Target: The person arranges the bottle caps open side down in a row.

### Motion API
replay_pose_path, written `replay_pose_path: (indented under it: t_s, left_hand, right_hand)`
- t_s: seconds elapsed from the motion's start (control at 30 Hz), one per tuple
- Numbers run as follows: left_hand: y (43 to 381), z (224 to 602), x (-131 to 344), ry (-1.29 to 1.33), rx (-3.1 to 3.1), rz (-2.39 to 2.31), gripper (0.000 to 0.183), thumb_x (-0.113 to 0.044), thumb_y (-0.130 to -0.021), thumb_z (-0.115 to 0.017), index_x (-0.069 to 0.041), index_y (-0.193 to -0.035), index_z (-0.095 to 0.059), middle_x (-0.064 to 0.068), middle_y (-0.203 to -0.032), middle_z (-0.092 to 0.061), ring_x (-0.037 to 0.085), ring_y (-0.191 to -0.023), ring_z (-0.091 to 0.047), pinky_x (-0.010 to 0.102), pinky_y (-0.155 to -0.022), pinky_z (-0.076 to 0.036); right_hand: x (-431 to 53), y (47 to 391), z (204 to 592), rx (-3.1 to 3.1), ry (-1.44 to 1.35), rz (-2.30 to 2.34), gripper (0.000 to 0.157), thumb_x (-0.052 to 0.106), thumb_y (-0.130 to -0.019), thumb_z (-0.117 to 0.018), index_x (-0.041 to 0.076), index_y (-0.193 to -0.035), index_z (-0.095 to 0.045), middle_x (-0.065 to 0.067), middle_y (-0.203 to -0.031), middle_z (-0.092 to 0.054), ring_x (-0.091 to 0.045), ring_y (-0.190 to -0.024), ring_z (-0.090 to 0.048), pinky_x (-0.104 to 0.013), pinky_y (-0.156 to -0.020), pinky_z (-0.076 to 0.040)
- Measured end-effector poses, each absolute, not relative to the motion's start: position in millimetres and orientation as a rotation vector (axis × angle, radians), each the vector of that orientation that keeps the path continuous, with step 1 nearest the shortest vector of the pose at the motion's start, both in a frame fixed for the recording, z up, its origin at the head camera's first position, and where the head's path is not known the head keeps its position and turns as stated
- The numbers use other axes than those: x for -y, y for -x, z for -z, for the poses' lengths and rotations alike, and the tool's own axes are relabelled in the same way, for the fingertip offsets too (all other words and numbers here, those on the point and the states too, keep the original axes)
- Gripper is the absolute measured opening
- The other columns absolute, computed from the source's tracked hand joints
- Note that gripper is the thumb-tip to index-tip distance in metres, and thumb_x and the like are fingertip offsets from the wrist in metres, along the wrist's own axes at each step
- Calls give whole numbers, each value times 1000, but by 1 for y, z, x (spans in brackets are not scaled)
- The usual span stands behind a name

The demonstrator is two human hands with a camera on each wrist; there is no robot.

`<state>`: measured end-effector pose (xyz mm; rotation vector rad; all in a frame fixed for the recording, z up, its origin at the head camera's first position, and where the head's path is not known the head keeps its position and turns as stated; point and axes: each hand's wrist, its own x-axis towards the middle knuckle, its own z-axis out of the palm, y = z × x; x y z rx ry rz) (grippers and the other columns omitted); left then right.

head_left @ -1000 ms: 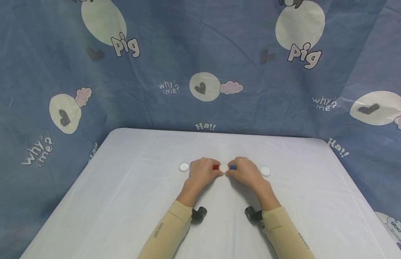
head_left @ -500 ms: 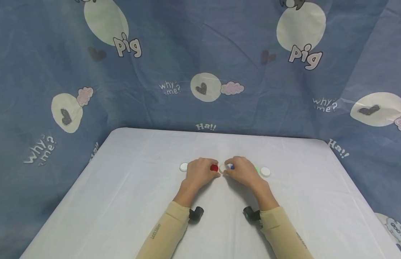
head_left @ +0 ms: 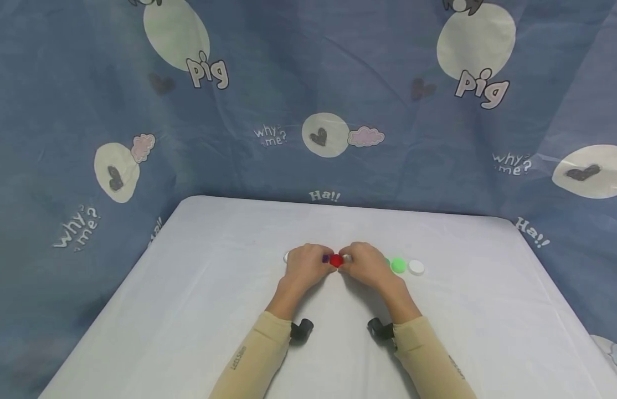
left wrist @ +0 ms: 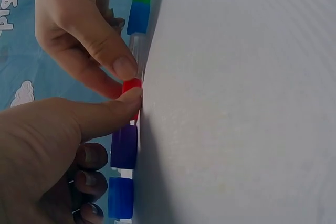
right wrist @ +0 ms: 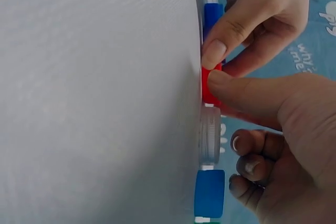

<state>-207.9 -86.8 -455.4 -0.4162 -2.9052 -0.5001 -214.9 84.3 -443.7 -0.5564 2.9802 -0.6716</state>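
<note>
A red bottle cap sits in a row of caps on the white table. My left hand pinches it at its left side, with the thumb in front in the left wrist view. From the other side my right hand pinches the same cap, and the fingertips of both hands nearly meet. Beside the red cap, under my left hand, are a purple cap and a blue cap. A clear ridged cap and another blue cap stand by my right hand.
Right of my right hand the row continues with a bright green cap and a white cap. Another white cap peeks out left of my left hand. A blue printed cloth hangs behind the white table.
Both hands held the whitish cap, then loosened and spread, and have moved left along the row to the red cap. The green caps at the right are now uncovered.
</note>
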Motion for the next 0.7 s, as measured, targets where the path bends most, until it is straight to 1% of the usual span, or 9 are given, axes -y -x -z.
replay_pose_path:
  t_s: [0.1,0.23,0.37,0.47,0.53,0.63,0.7]
  left_hand:
    - [208,456,84,433,2898,506,23,-39,-79,-82,-28,-98,-79,-7,-89,-77,15,-76,-69,28,-57,-44]
    - [208,456,83,438,2905,524,25,-39,-80,-81,-28,-102,-79,-7,-91,-78,14,-78,-69,27,-59,-45]
    - [208,453,83,450,2907,551,27,-40,-81,-80,-27,-105,-78,-6,-91,-77,13,-75,-65,26,-56,-43]
    - [209,450,83,459,2893,574,27,-40,-81,-81,-27,-105,-78,-6,-87,-76,13,-72,-61,26,-55,-41]
    - [209,449,84,456,2892,583,28,-39,-81,-81,-27,-106,-77,-7,-87,-75,11,-72,-60,25,-55,-40]
    - [209,448,84,450,2898,599,29,-37,-82,-81,-27,-109,-77,-7,-86,-75,9,-71,-61,23,-55,-41]
    - [209,448,84,447,2901,607,29,-34,-83,-80,-27,-110,-76,-8,-85,-75,8,-70,-61,23,-54,-42]
  right_hand:
    - [-85,214,444,-2989,549,644,29,18,-82,-79,11,-111,-76,-6,-105,-74,-26,-102,-68,-43,-92,-53]
    - [-85,213,444,-2992,563,650,29,17,-82,-79,10,-110,-76,-6,-101,-74,-24,-97,-68,-42,-90,-54]
    - [-87,216,444,-3010,617,685,26,17,-82,-79,9,-107,-77,-4,-93,-72,-19,-83,-64,-38,-82,-53]
    - [-89,218,444,-3016,653,729,25,16,-82,-78,9,-106,-77,-3,-87,-69,-15,-72,-55,-33,-71,-49]
    - [-91,218,444,-3001,658,785,24,14,-83,-76,9,-106,-76,-2,-82,-66,-15,-68,-51,-31,-65,-45]
    - [-93,218,442,-2965,627,896,23,14,-84,-75,10,-106,-76,-2,-78,-61,-15,-66,-49,-29,-60,-41]
    - [-94,218,441,-2944,605,949,22,16,-85,-74,11,-106,-76,-2,-77,-59,-16,-66,-49,-29,-58,-40]
